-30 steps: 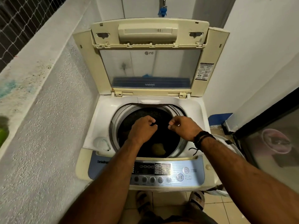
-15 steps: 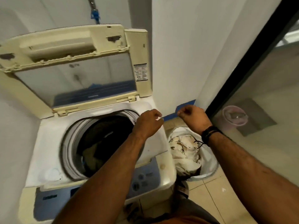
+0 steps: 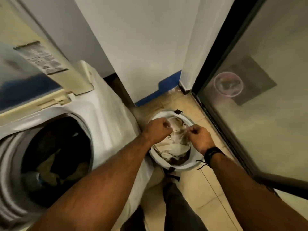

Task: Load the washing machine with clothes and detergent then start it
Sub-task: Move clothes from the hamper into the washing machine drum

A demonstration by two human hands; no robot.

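The top-loading washing machine (image 3: 106,114) stands at the left with its lid (image 3: 33,64) raised. Dark and olive clothes (image 3: 50,170) lie in its drum (image 3: 83,135). On the floor to its right is a white laundry basket (image 3: 181,167) holding pale, crumpled clothes (image 3: 173,147). My left hand (image 3: 156,130) and my right hand (image 3: 200,137) hover side by side above the basket, apart from the clothes. Both have curled fingers, and I see nothing in them. The view is blurred.
A white wall corner with a blue strip (image 3: 166,87) at its base rises behind the basket. A dark-framed glass door (image 3: 266,114) runs along the right, with a pink bucket (image 3: 228,84) behind it. My leg (image 3: 180,205) stands on the tiled floor below the basket.
Both hands have swung from over the drum to the right and now hang above the laundry basket. My view turned right and down with them.
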